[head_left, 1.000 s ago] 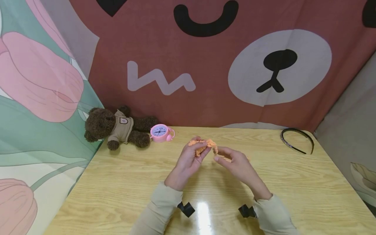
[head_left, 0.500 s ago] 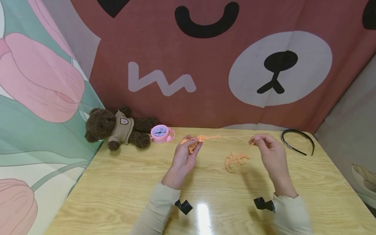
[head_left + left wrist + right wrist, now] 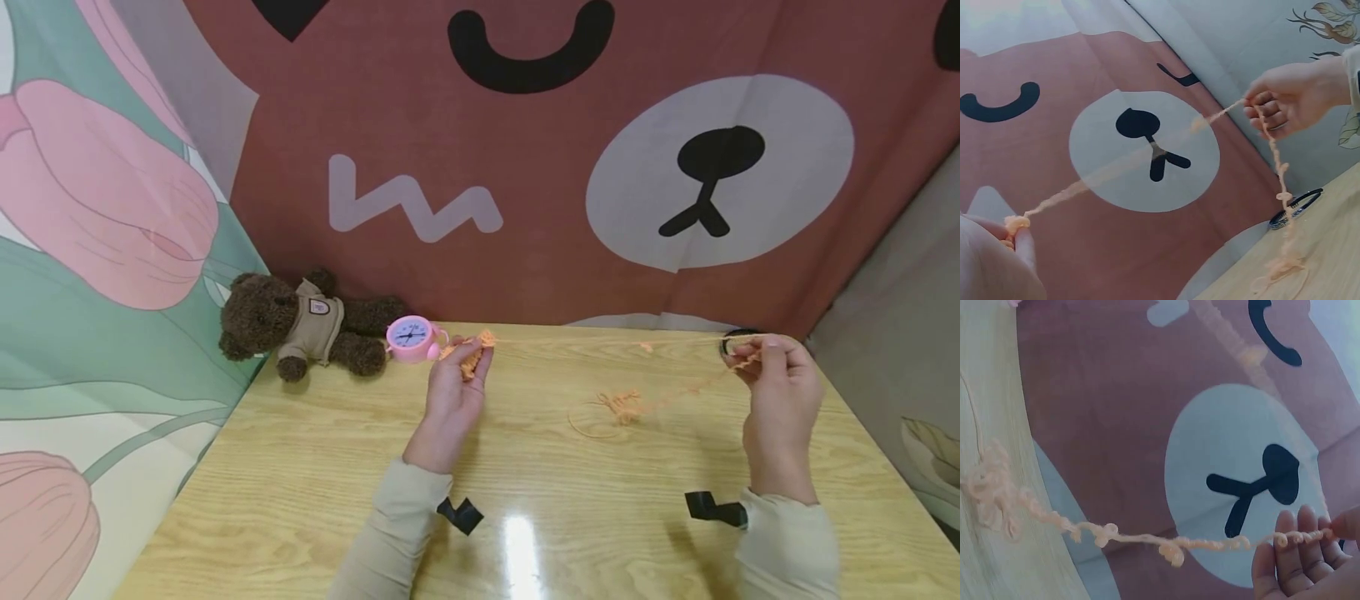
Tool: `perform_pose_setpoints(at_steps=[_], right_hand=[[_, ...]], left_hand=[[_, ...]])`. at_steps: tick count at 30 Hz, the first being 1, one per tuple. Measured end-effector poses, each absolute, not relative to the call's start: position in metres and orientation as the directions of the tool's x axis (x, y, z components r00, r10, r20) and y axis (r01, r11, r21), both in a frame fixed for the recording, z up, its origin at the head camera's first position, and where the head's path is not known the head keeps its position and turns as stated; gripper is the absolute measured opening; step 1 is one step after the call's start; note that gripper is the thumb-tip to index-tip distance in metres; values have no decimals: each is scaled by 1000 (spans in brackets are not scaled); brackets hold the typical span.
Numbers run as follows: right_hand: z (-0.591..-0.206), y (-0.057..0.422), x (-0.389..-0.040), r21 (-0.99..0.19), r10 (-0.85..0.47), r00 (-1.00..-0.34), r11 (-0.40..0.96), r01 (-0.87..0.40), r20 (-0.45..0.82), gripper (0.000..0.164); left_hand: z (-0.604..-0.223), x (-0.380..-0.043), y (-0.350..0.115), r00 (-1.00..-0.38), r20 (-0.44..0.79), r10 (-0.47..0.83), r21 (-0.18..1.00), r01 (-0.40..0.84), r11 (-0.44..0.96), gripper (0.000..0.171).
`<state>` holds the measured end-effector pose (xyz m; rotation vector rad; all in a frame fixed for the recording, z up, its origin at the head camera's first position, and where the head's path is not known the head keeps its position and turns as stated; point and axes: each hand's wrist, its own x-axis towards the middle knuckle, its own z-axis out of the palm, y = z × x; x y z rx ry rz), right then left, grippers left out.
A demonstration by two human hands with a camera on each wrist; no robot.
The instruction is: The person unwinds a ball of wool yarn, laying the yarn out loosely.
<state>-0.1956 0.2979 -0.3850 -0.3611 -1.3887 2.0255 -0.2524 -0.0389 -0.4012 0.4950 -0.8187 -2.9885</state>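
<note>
My left hand [image 3: 452, 408] pinches a small orange knitted piece [image 3: 472, 363] between thumb and fingers, left of the middle of the table. A strand of orange yarn [image 3: 1066, 195] runs taut from that piece across to my right hand [image 3: 783, 408], out at the right. Thumb and index finger of the right hand pinch the strand, and its other fingers are loosely curled in the right wrist view. From there a crinkled, kinked length of yarn [image 3: 1141, 539] slopes down to a loose heap of yarn [image 3: 622, 407] on the table.
A pink alarm clock [image 3: 409, 337] stands just behind the left hand. A brown teddy bear [image 3: 262, 317] in a beige shirt lies at the back left. The black headband [image 3: 1297, 206] is partly behind the right hand. A printed cloth [image 3: 540, 275] hangs behind the wooden table [image 3: 300, 500].
My right hand has moved far to the right, drawing the yarn out from the knitted piece. The left hand has shifted slightly left with the piece. A crinkled tail now rises off the heap.
</note>
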Motion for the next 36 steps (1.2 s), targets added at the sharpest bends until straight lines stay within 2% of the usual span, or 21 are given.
perform_pose_setpoints(at_steps=[7,11,14,16,18,21,23,26,29,32,34,36], right_hand=[[-384,319,-193,-814,696,-717,-391,-430,44,15],[-384,324,-193,-846,682,-731,-397,-356,-12,12],[-386,323,-195,-946,622,-783,-259,-193,-10,8],[-389,318,-197,-995,552,-833,-71,-73,22,8],[-393,309,-199,-989,470,-880,148,-3,73,14],[-398,287,-202,-920,318,-937,391,-9,144,30],[-402,266,-204,-871,210,-963,489,-46,169,40],[-409,228,-204,-827,-11,-987,545,-140,159,47],[-417,196,-200,-818,-230,-969,539,-200,85,60],[-421,176,-194,-836,-332,-943,509,-204,28,70],[-421,171,-192,-842,-332,-943,502,-197,23,62],[-420,171,-192,-843,-314,-949,501,-194,32,46]], left_hand=[[-396,-257,-55,-946,-276,-167,451,26,-892,18],[-394,-257,-54,-952,-271,-144,432,13,-902,19],[-395,-256,-46,-958,-268,-101,443,-30,-896,18],[-395,-254,-39,-962,-262,-81,465,-53,-884,19],[-396,-251,-31,-963,-263,-63,489,-77,-869,20],[-398,-245,-20,-968,-252,-19,524,-120,-843,22],[-400,-241,-14,-971,-238,22,552,-154,-820,22],[-403,-234,-7,-973,-216,76,589,-192,-785,21],[-407,-228,-2,-973,-205,110,611,-215,-762,19],[-409,-225,0,-972,-196,128,620,-224,-752,18],[-410,-225,1,-974,-189,129,625,-221,-749,18],[-409,-225,2,-975,-183,124,627,-213,-749,18]])
